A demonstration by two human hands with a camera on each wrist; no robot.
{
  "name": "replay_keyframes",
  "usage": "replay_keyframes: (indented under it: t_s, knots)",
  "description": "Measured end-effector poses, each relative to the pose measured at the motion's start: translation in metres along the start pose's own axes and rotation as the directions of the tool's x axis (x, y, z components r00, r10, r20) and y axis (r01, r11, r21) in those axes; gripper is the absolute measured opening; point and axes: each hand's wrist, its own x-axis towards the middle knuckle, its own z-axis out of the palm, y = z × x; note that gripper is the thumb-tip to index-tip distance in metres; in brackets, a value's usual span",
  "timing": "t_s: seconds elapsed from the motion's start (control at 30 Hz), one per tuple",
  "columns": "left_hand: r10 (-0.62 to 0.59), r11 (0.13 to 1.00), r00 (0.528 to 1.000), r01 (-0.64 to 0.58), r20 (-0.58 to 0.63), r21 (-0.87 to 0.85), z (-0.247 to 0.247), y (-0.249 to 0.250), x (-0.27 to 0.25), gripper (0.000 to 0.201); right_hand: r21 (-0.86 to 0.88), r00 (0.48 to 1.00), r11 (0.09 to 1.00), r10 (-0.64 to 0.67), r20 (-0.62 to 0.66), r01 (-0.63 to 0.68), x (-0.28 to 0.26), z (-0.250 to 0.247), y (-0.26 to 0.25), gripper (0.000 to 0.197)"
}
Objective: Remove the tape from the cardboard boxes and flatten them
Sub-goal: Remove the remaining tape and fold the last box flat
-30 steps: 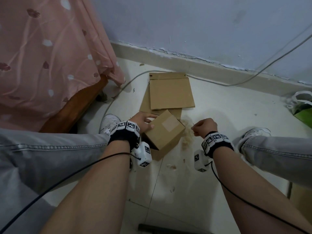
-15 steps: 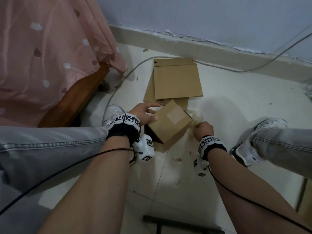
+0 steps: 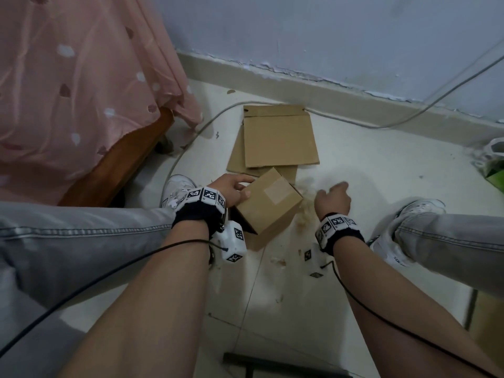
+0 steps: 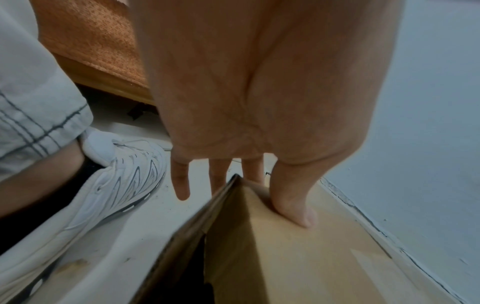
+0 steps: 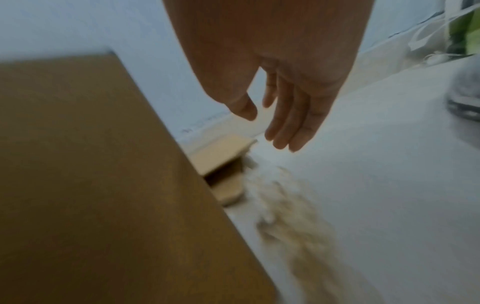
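A small brown cardboard box stands tilted on the floor between my feet, with a patch of tape on its top face. My left hand grips the box's near left corner. In the left wrist view the thumb presses on the top of the box while the other fingers reach down its far side. My right hand hovers just right of the box, fingers straight and holding nothing, above a heap of torn tape scraps. Flattened cardboard sheets lie behind the box.
A bed with a pink cloth and wooden frame fills the left. My white shoes flank the box. A grey cable runs along the wall. A green bag sits far right, a dark bar near me.
My right hand was curled in a pinch beside the box; its fingers have now straightened and hold nothing. The left hand has kept its grip on the box.
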Motion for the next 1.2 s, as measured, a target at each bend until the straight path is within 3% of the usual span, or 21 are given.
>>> replay_keyframes:
  t_s: [0.1,0.2,0.27,0.4,0.47,0.6,0.9,1.07,1.2]
  knots:
    - [-0.006,1.0,1.0,0.006,-0.002,0.021,-0.001,0.005,0.0,0.042,0.101,0.962,0.96,-0.268,0.054,0.261,-0.012,-0.014,-0.047,0.028]
    - [0.005,1.0,1.0,-0.005,-0.016,0.02,-0.002,0.009,-0.004,0.041,-0.034,0.814,0.866,-0.454,0.363,0.498,-0.025,-0.028,-0.089,0.044]
    - [0.01,1.0,0.999,-0.01,-0.039,-0.001,-0.001,0.009,-0.006,0.039,-0.132,0.725,0.794,-0.457,0.515,0.594,-0.032,-0.032,-0.101,0.05]
    - [0.01,0.997,0.997,-0.015,-0.071,-0.074,0.003,0.006,-0.007,0.038,-0.291,0.664,0.671,-0.402,0.63,0.682,-0.043,-0.026,-0.096,0.067]
    - [0.015,0.993,0.997,-0.023,-0.073,-0.117,0.005,0.003,-0.008,0.037,-0.313,0.653,0.645,-0.39,0.649,0.697,-0.046,-0.025,-0.094,0.077]
    - [0.022,0.987,0.996,-0.035,-0.084,-0.154,0.006,0.001,-0.008,0.036,-0.344,0.631,0.578,-0.419,0.653,0.74,-0.053,-0.025,-0.096,0.077]
    - [0.008,0.986,0.994,-0.025,-0.105,-0.166,0.007,0.0,-0.005,0.036,-0.397,0.675,0.572,-0.432,0.598,0.718,-0.058,-0.018,-0.097,0.073]
    - [0.013,0.987,0.995,-0.029,-0.099,-0.16,0.006,0.0,-0.006,0.035,-0.455,0.686,0.516,-0.483,0.545,0.725,-0.059,-0.012,-0.092,0.045]
    - [0.0,0.987,0.995,-0.017,-0.104,-0.162,0.006,0.0,-0.004,0.034,-0.385,0.682,0.59,-0.435,0.588,0.709,-0.056,-0.022,-0.094,0.06]
